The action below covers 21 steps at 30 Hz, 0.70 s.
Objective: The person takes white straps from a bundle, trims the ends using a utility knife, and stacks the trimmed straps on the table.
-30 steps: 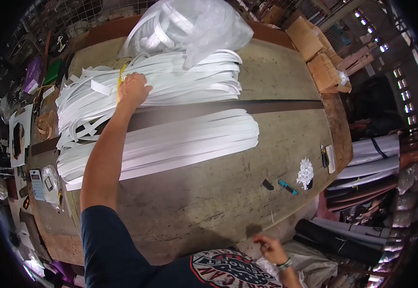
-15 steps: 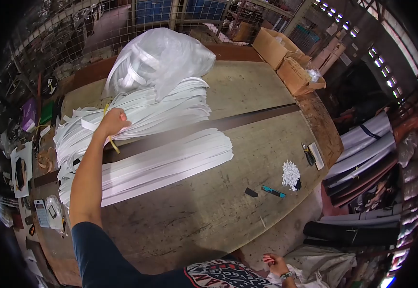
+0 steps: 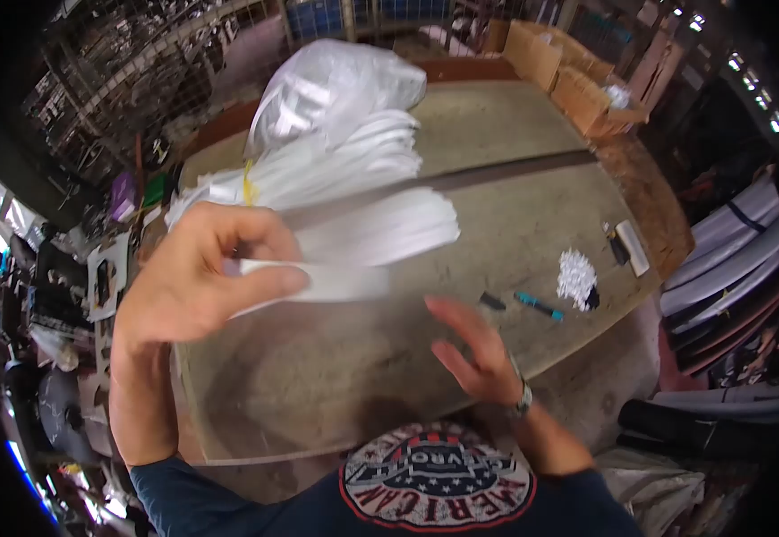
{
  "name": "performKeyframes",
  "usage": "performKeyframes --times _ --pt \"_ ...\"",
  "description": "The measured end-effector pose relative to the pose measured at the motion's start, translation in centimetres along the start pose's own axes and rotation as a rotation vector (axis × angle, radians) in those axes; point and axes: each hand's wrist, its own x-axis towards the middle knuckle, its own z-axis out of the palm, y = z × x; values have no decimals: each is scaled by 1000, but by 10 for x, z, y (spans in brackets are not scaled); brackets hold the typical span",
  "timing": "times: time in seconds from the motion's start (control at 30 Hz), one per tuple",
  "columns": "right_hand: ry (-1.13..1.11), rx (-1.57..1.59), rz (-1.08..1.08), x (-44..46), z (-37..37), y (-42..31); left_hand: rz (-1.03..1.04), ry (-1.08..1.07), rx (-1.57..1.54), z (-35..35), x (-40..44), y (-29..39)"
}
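Close to the camera, my left hand pinches a white strip between thumb and fingers; its free end points right and is blurred. My right hand is raised over the table's near side, fingers apart and holding nothing, a short way from that end. Behind the left hand lies a front bundle of white strips, partly covered by the hand. Farther back is a second bundle with a yellow tie around it. A clear plastic bag with white material inside rests at its back.
On the table, toward the right, lie a teal cutter, a small black piece, a heap of white bits and pliers. Cardboard boxes stand at the back right corner. Rolls of material are stacked beyond the right edge.
My left hand has come from the back bundle toward the camera, now with a white strip in it. My right hand has risen from below the table edge to above the table. The view has shifted.
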Motion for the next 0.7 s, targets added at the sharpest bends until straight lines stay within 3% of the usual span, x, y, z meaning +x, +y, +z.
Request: performKeyframes --times 0.07,0.13,0.2,0.3,0.43,0.47,0.6,0.7 --pt "-13 290 -71 31 15 -30 -97 -80 36 35 -21 19" --pt "-243 647 33 36 18 -38 -160 -81 76 59 -35 24" --pt "-636 911 314 29 14 -39 -232 -50 74 67 -49 13" --pt "-666 792 409 4 -5 -22 -267 79 101 63 -83 -35" --pt "-559 185 226 -32 -65 24 -354 380 174 49 -155 -128" --pt "-556 144 333 -37 -81 30 -386 466 200 46 -171 -156" --pt "-536 -136 511 -44 -109 59 -426 600 499 54 -219 -256" --pt "-527 -305 457 -56 -92 103 -469 612 632 63 -234 -317"
